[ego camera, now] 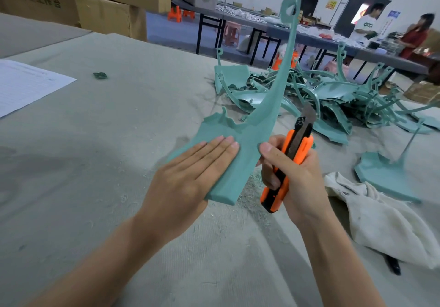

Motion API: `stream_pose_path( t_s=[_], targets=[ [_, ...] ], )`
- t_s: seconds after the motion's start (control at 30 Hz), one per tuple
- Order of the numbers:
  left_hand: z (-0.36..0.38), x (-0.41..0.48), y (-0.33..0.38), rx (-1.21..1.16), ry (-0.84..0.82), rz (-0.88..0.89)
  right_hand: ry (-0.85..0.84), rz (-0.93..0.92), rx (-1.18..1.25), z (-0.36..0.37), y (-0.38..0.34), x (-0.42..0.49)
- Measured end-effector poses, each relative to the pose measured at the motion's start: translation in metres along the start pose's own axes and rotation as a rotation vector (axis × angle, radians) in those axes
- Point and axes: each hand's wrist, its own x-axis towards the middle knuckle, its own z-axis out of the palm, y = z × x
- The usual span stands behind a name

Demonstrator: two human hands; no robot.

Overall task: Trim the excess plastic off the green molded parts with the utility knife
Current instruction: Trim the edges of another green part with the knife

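Note:
A green molded part (240, 140) stands tilted above the table, its long thin arm rising to a looped tip near the top of the view. A ragged fringe of excess plastic runs along its upper left edge. My left hand (188, 175) lies flat against the part's broad base with straight fingers on its face; the thumb is hidden behind. My right hand (290, 175) grips an orange and black utility knife (289, 161) just right of the part. Its blade is extended and points up, close to the part's right edge.
A pile of green molded parts (328, 97) covers the table's far right, and one more green part (385, 175) lies beside a white cloth (381, 221). A paper sheet (23, 85) sits at the left. Cardboard boxes (100, 4) stand behind. Two people stand at a far table.

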Motion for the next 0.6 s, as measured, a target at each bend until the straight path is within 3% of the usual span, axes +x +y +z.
stream_pose_path(
  t_s=[0.1,0.17,0.2,0.27,0.33,0.4,0.5,0.6],
  targets=[
    [-0.004,0.002,0.000,-0.122,-0.129,0.015,0.055,0.005,0.018,0.001,0.001,0.000],
    [-0.010,0.003,0.004,-0.408,-0.236,0.009,0.116,0.016,0.017,-0.001,0.000,0.001],
    [-0.012,0.004,0.006,-0.570,-0.234,-0.021,0.130,0.022,0.001,-0.002,0.000,0.000],
    [-0.014,0.007,0.006,-0.744,-0.063,-0.167,0.115,0.043,-0.019,0.000,0.000,-0.001],
    [-0.016,0.011,0.001,-0.685,0.130,-0.416,0.050,0.071,-0.009,0.006,0.001,-0.003],
    [-0.014,0.013,-0.006,-0.580,0.162,-0.591,-0.057,0.092,0.002,0.017,0.003,-0.007],
    [-0.011,0.012,-0.009,-0.548,0.121,-0.601,-0.173,0.116,0.046,0.035,0.006,-0.012],
    [-0.011,0.012,-0.006,-0.478,0.141,-0.547,-0.169,0.116,0.057,0.041,0.007,-0.015]
  ],
)
